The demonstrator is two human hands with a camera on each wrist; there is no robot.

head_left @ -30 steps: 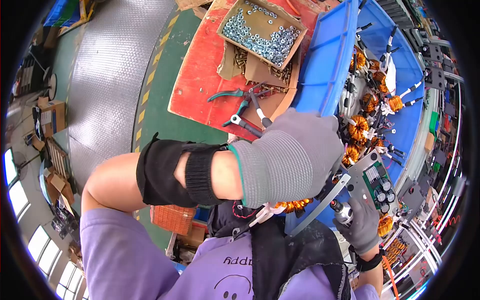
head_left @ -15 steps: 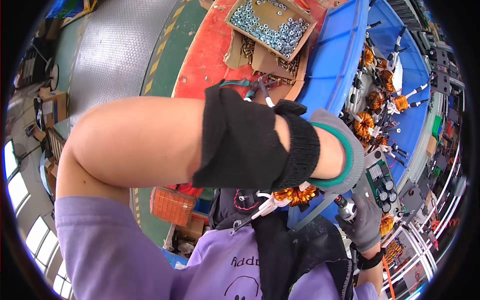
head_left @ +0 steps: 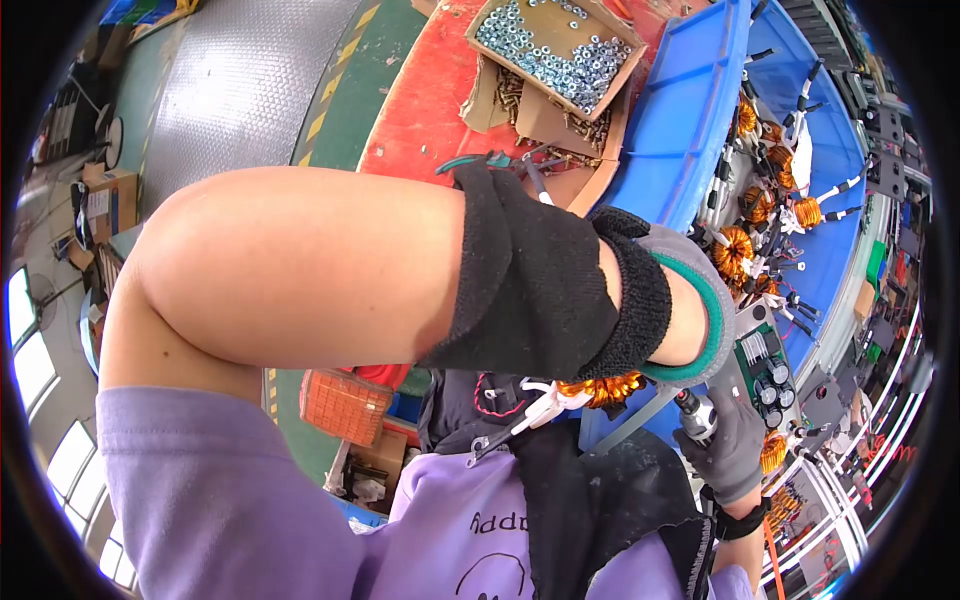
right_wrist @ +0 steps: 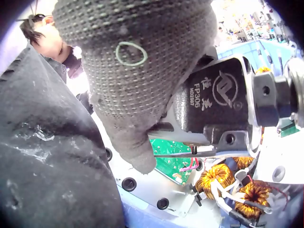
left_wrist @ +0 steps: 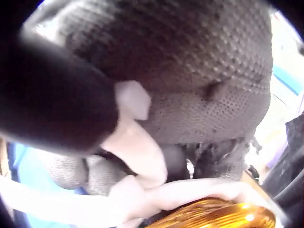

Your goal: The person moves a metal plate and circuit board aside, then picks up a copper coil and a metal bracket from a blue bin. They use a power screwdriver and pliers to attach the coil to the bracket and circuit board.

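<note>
My right hand (head_left: 728,460), in a grey glove, grips a black and silver power tool (right_wrist: 218,99) by its body. In the right wrist view, a metal panel with a green circuit board (right_wrist: 171,159) lies behind the tool. My left hand (left_wrist: 190,90), gloved too, reaches beyond the forearm, which hides most of it in the head view. White-sleeved leads (left_wrist: 142,156) cross its palm side, above a copper-wound coil (left_wrist: 213,216). I cannot tell whether the left fingers hold one. The same copper coil (head_left: 605,388) shows beneath the forearm, a lead with a ring lug (head_left: 480,450) trailing from it.
A blue bin (head_left: 680,120) holds several copper coils (head_left: 735,255) with sleeved leads. On the red board (head_left: 420,115) stand a cardboard box of nuts (head_left: 560,50) and loose brass-coloured bolts (head_left: 590,130). Pliers (head_left: 475,162) lie partly behind my sleeve. A capacitor board (head_left: 765,360) sits beyond the tool.
The left arm has swung up and across to the right, so its forearm now covers the hand and most of the pliers. The right hand keeps the tool in nearly the same place.
</note>
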